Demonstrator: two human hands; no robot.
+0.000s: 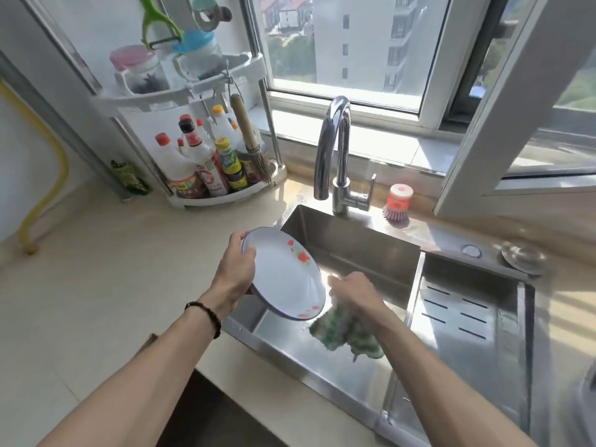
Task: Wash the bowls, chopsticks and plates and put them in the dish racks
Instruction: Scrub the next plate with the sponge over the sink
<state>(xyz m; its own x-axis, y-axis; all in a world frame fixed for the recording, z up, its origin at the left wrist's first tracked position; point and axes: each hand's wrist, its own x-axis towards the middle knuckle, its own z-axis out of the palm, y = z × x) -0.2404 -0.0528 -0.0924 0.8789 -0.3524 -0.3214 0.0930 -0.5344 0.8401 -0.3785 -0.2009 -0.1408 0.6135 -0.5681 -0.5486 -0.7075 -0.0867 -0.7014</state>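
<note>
**Plate held tilted over the sink, cloth gripped beside it**

A white plate [285,274] with a blue rim and red flower prints was held above the near-left corner of the steel sink [351,240]. It was gripped by the left hand [237,267], whose fingers were curled round its left edge and behind it. The plate was tilted steeply, almost on edge: its hollow face was turned toward the right hand and up toward the camera, and its long axis ran from the upper rim, by the left thumb, down and to the right, toward the right hand. The lower rim hung over the basin, just beside the cloth.

A green and white cloth [346,330] was clutched by the right hand [353,293], the fingers closed over its upper part while the rest hung below the hand into the basin. Hand and cloth were close to the plate's lower right rim; whether they touched it could not be told.

Beyond both hands a chrome tap [335,150] was seen, with a red dish brush [398,201] to its right. To the right of the right hand a slotted drain tray [467,321] was set in the second basin. Beyond the left hand, on the table [96,285], a corner rack of bottles [206,166] was placed. A dark bead bracelet [206,316] was worn on the left wrist.
</note>
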